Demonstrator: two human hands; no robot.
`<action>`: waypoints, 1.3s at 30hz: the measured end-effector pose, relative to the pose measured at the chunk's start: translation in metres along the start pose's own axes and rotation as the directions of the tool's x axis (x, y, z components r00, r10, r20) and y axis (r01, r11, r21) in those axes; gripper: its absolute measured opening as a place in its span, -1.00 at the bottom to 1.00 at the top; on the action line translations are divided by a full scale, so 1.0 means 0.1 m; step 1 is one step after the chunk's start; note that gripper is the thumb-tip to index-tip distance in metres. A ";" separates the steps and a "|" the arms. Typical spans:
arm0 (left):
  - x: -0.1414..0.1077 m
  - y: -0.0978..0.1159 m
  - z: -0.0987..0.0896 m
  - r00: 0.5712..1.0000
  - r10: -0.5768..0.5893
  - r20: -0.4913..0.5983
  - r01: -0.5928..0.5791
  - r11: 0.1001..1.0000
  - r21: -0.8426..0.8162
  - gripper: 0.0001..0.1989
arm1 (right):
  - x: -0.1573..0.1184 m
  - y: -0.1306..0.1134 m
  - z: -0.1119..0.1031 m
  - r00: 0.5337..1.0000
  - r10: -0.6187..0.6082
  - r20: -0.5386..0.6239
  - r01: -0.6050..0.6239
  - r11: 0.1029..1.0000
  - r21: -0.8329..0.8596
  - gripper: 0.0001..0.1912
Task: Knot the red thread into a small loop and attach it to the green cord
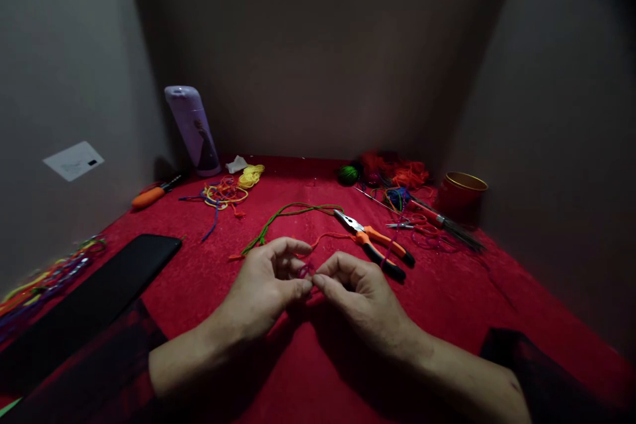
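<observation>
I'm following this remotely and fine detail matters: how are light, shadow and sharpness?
Head view: dim, top right corner nearly black; head view: shadows darken the red cloth below left hand and right hand; head view: colored cords at left edge look soft; head view: purple bottle leans, perhaps from lens distortion; head view: purple cord at the fingers is too small to trace.

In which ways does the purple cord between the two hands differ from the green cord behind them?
The purple cord is in the grip of the left hand and right hand; the green cord lies on the red cloth. The purple cord forms a small loop, whereas the green cord spreads in a wide arc. Both are thin.
</observation>
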State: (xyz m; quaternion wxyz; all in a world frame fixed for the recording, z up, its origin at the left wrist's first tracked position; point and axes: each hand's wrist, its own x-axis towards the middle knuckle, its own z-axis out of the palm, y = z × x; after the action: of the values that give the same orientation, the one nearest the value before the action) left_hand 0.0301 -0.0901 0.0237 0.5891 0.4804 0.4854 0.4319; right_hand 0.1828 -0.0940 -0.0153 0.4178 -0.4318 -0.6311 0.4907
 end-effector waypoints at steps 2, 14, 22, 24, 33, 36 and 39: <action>0.00 -0.01 -0.01 1.000 -0.011 0.029 0.012 1.000 -0.019 -0.61 | 0.02 0.00 -0.01 1.000 0.025 -0.011 -0.025 0.999 0.039 -0.78; -0.03 -0.03 0.05 0.996 0.085 0.021 -0.084 0.996 -0.041 -0.61 | 0.02 -0.11 0.00 0.971 0.237 0.007 -0.224 0.907 0.356 -0.82; -0.03 -0.05 0.06 0.994 0.104 -0.020 -0.104 0.994 -0.025 -0.60 | 0.03 -0.09 0.04 0.970 0.242 0.019 -0.222 0.853 0.472 -0.83; -0.03 -0.05 0.04 0.994 0.105 -0.003 -0.105 0.993 -0.047 -0.62 | 0.04 -0.08 0.04 0.969 0.247 0.025 -0.227 0.837 0.498 -0.83; 0.02 -0.05 0.00 0.999 0.031 -0.010 -0.032 0.991 -0.133 -0.61 | 0.05 -0.09 0.01 0.957 0.284 0.057 -0.268 0.795 0.544 -0.84; 0.01 -0.04 0.03 0.999 0.011 -0.031 -0.015 0.990 -0.138 -0.59 | 0.05 -0.11 0.03 0.954 0.294 0.056 -0.275 0.787 0.553 -0.84; 0.00 -0.04 0.05 0.998 0.018 -0.063 -0.025 0.992 -0.123 -0.59 | 0.04 -0.13 0.05 0.954 0.292 0.062 -0.275 0.777 0.566 -0.82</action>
State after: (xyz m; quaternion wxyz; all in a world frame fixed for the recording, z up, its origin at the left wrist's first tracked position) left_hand 0.0353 -0.0913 0.0201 0.5976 0.4345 0.4707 0.4822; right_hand 0.1750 -0.0933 -0.0031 0.4580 -0.3846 -0.3774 0.7070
